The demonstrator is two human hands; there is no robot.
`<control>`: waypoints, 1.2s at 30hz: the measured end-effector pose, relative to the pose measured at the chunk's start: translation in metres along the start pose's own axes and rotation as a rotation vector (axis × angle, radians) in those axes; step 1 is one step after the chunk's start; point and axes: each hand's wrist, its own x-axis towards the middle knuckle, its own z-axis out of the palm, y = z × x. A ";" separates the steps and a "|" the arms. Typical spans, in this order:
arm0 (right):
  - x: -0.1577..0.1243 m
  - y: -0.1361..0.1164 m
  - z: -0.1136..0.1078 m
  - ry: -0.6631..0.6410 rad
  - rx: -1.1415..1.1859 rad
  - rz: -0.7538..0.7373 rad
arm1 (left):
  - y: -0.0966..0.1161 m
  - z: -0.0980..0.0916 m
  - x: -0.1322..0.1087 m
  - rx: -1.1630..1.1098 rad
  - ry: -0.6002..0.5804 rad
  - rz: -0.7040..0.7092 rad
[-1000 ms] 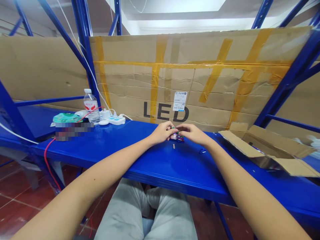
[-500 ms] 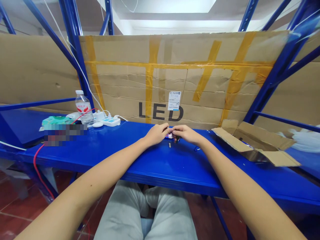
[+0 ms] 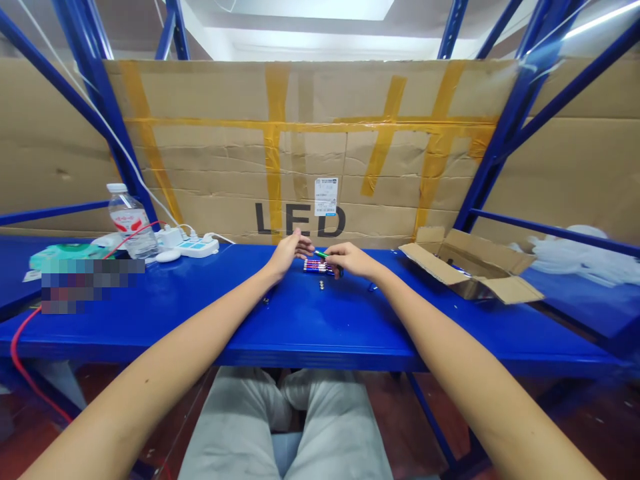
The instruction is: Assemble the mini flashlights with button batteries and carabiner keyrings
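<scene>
My right hand [image 3: 349, 259] pinches a small green stick-like piece [image 3: 321, 255] with a shiny end, which points left toward my other hand. Fingers spread and with nothing visible in them, my left hand [image 3: 291, 252] is held just left of that piece. Under and between the hands, a group of small shiny blue, red and silver tubes [image 3: 315, 267] lies on the blue table [image 3: 320, 327]. Several tiny silver round pieces [image 3: 321, 285] sit in front of the tubes. A small blue clip-like loop [image 3: 373, 288] rests near my right wrist. Something dark by my right fingers is too small to name.
To the right stands an open cardboard box [image 3: 470, 270] with dark items inside. At left are a water bottle [image 3: 133, 223], a power strip [image 3: 197, 247] and a teal packet [image 3: 70, 257]. Small dark bits [image 3: 266, 301] lie near my left forearm. A large cardboard sheet [image 3: 225, 160] closes off the back.
My hands have come apart; the left has opened and moved away from the right. The green piece now shows in my right fingers. The camera view has turned to the right.
</scene>
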 end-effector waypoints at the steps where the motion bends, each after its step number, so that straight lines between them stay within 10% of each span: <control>1: 0.000 0.001 0.000 0.001 -0.001 0.011 | 0.000 -0.001 0.000 -0.008 -0.003 -0.005; 36: -0.005 -0.003 0.013 0.188 -0.138 0.060 | 0.004 -0.022 0.001 -0.428 -0.166 -0.203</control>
